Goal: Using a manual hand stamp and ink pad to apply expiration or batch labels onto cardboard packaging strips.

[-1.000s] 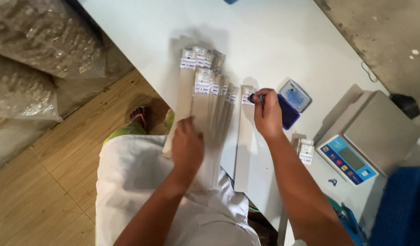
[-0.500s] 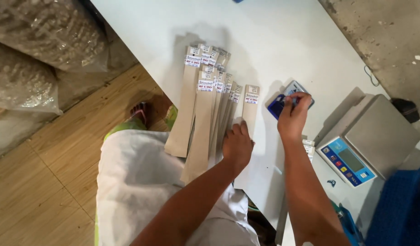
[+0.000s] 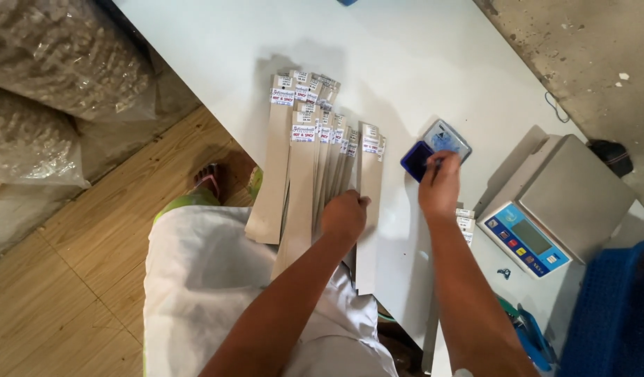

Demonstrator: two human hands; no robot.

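Note:
Several long tan paper pouches (image 3: 304,174) with small white labels at their tops lie fanned out on the white table (image 3: 412,63). My left hand (image 3: 344,215) rests on the rightmost pouch (image 3: 368,230), fingers curled against it. My right hand (image 3: 440,185) pinches a small stamp, mostly hidden by its fingers, and presses it down on the open blue ink pad (image 3: 414,160). The pad's lid (image 3: 447,139) stands open just behind it.
A grey digital scale (image 3: 556,206) with a blue panel stands at the right. A small stack of labelled pouches (image 3: 465,222) lies beside it. A blue crate (image 3: 618,314) is at the lower right. Clear sacks (image 3: 49,77) lie on the wooden floor, left.
My right hand went from stamping the separate pouch's label to the ink pad. My left hand moved right onto that pouch and slid it against the fan.

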